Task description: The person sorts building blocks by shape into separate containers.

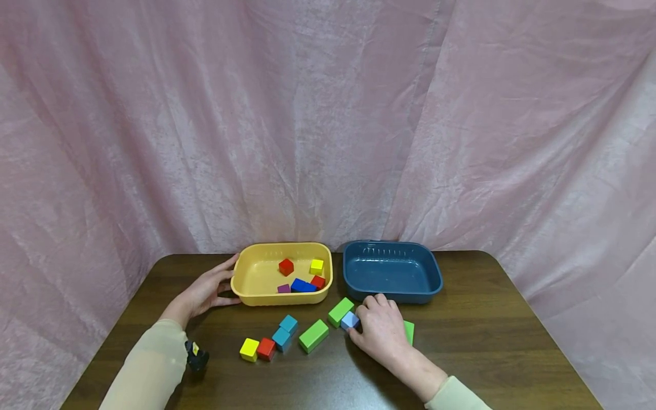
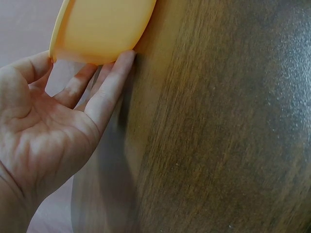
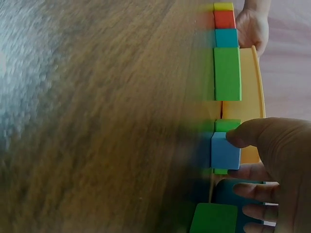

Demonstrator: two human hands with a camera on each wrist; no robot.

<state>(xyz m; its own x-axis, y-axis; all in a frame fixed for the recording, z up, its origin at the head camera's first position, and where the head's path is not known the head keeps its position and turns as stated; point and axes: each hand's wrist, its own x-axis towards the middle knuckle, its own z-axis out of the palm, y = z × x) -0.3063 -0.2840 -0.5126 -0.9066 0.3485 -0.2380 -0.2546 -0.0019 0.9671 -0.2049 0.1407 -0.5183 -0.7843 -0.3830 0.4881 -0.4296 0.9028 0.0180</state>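
My left hand (image 1: 204,289) rests its spread fingers against the left end of a yellow tray (image 1: 251,299); the left wrist view shows the fingertips (image 2: 127,57) at the tray's end. Inside that tray lie red, yellow, blue and purple blocks. With thumb and index finger, my right hand (image 1: 383,327) pinches a light blue block (image 3: 226,151) on the table. Right beside it is a green block (image 1: 340,311). A second green block (image 1: 409,331) is partly hidden behind the right hand.
A dark blue tray (image 1: 392,276) stands right of the yellow one, in front of a pink curtain (image 1: 328,125). On the wooden table (image 1: 492,341) lie another green block (image 1: 314,336), teal blocks (image 1: 285,333), a red block (image 1: 266,349) and a yellow block (image 1: 249,349).
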